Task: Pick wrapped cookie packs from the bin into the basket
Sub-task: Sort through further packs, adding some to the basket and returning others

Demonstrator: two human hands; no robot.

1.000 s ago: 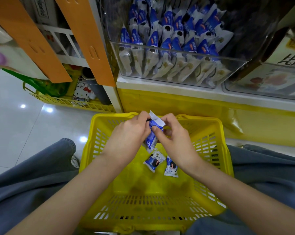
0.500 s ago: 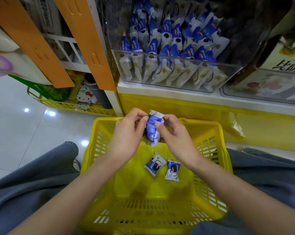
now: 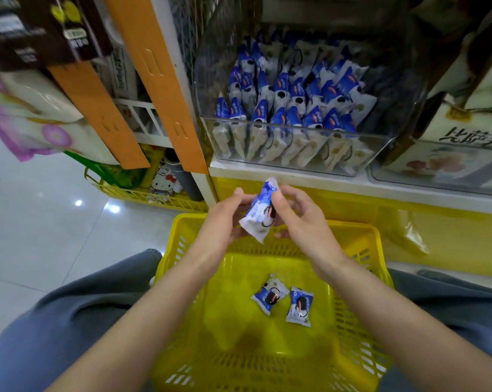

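Both your left hand [image 3: 225,219] and right hand [image 3: 298,219] pinch the blue-and-white wrapped cookie pack [image 3: 259,219] above the yellow plastic basket [image 3: 352,227], likely to drop it in.

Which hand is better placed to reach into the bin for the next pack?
Probably the right hand: it lies straight below the bin, while the left hand lies below its left edge. Both hold one pack now.

A white shelf [image 3: 380,189] across the frame's upper right carries a clear bin [image 3: 380,148] packed with cookie packs [image 3: 290,100], and a second bin [image 3: 437,176] just right of it.
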